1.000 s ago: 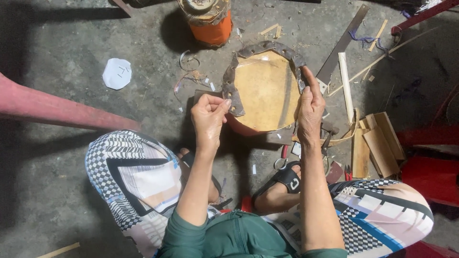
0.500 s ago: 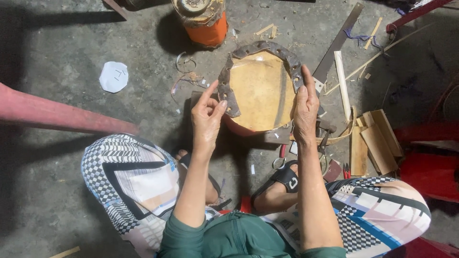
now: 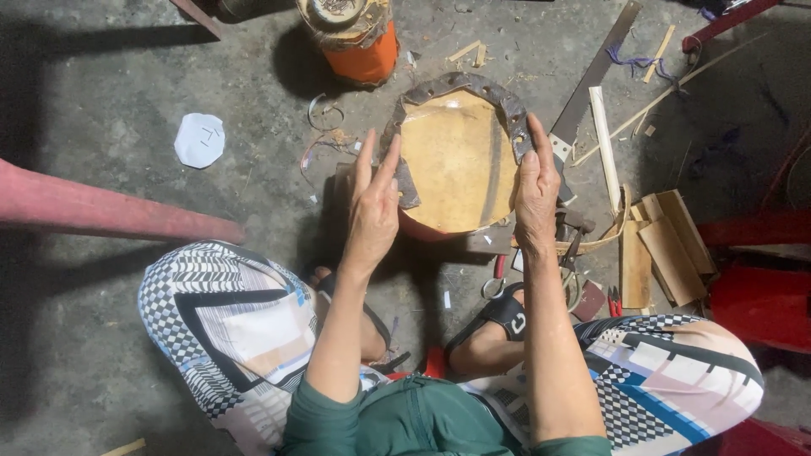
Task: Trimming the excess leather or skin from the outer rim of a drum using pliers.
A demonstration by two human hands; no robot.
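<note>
Both hands flat on the drum (image 3: 456, 160): left hand (image 3: 372, 207) and right hand (image 3: 536, 190) press its dark strip (image 3: 473, 84), fingers straight, clenching nothing.

Concrete floor (image 3: 110, 76) is carrying drum (image 3: 456, 160) at centre, orange can (image 3: 359, 42) at 12, saw blade (image 3: 591, 80) at 1, wood offcuts (image 3: 663, 245) at 3

The orange can (image 3: 359, 38) at top centre is cut off by the upper edge. The left hand (image 3: 373, 207) covers the drum's (image 3: 456, 160) left rim; the right hand (image 3: 536, 190) hides its right rim. Small tools (image 3: 574, 283) below the right wrist are too cluttered to identify. The red furniture (image 3: 764, 279) runs off the right edge.
</note>
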